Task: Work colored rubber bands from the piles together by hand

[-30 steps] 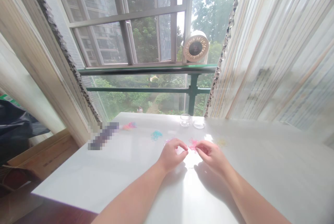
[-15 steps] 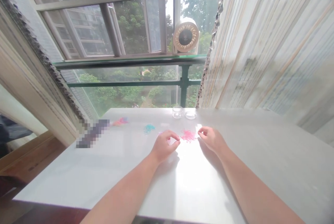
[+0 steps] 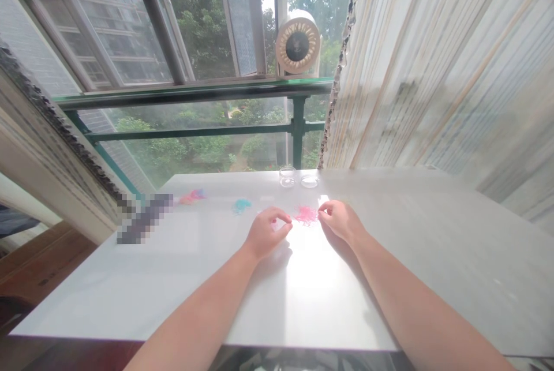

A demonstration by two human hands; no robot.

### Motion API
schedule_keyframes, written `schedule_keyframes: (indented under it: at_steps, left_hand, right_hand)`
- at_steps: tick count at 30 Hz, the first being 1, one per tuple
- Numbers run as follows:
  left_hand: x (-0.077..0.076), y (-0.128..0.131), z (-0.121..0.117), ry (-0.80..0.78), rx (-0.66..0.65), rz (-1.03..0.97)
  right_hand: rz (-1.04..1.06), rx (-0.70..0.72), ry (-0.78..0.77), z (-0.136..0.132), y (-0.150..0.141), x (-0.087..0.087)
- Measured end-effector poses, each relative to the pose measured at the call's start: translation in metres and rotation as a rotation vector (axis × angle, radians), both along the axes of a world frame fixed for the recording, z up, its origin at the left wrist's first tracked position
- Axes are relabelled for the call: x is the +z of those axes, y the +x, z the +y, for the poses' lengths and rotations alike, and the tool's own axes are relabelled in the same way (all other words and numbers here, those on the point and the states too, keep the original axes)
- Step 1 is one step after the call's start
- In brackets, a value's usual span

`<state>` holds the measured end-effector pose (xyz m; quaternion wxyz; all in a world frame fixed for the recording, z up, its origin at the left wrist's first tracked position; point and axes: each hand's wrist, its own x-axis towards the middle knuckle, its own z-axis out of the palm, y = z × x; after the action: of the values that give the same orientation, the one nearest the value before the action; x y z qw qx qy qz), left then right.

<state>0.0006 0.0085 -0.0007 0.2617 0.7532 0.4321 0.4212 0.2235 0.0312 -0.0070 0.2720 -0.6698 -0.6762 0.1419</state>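
White tabletop (image 3: 259, 313), and it runs broad to the right of the right hand (image 3: 345, 222), all the way out toward the curtain (image 3: 415, 71)! Its far edge sits just below the green railing (image 3: 186, 93); the near edge cuts across under both forearms, and the left side slants away past a cardboard box (image 3: 47, 261). Plenty of width left of the left hand (image 3: 266, 233) too, while the gap between the hands is narrow.

And right there, between them, the pink strands (image 3: 306, 215), close by the fingertips on both sides! Left hand: thumb and forefinger arched into a ring, tips nearly meeting. Right hand: thumb and forefinger tips drawn together. Is anything pinched in either? Cannot tell, too small. A scrap of pink (image 3: 274, 223) peeks through the left hand's ring, mostly covered. Far left, a pixelated patch (image 3: 145, 221) blots out whatever lies there, and the bottom of the view clips both forearms.

Textures, then: the pink lot is thin, tangled, spiky. Teal strands (image 3: 241, 206) bunch up to the left, a mixed-colour heap (image 3: 191, 197) farther left. Clear, round-walled jar (image 3: 287, 178) at the far edge, shallow clear dish (image 3: 309, 182) beside it, and a round, slotted fan (image 3: 298, 47) above.
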Motion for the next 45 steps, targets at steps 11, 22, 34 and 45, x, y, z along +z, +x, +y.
schedule_keyframes:
  at_steps: [11,22,34,45]
  left_hand:
    - [0.0018,-0.0006,0.0001,0.011,0.003,-0.006]
    - [0.0024,-0.0006,-0.0006,0.009,0.004,-0.016]
    - [0.0017,-0.0016,-0.0010,0.007,-0.016,-0.001]
    - [0.0023,-0.0005,-0.0018,-0.002,-0.018,-0.011]
  right_hand:
    - [-0.028,-0.011,0.007,0.0046,0.0052,-0.0025]
    - [-0.053,0.017,-0.001,0.0044,0.0071,-0.0025]
    - [-0.111,0.085,-0.039,0.0021,0.0074,0.0016]
    - [-0.067,0.099,-0.024,0.0021,0.0072,-0.0029]
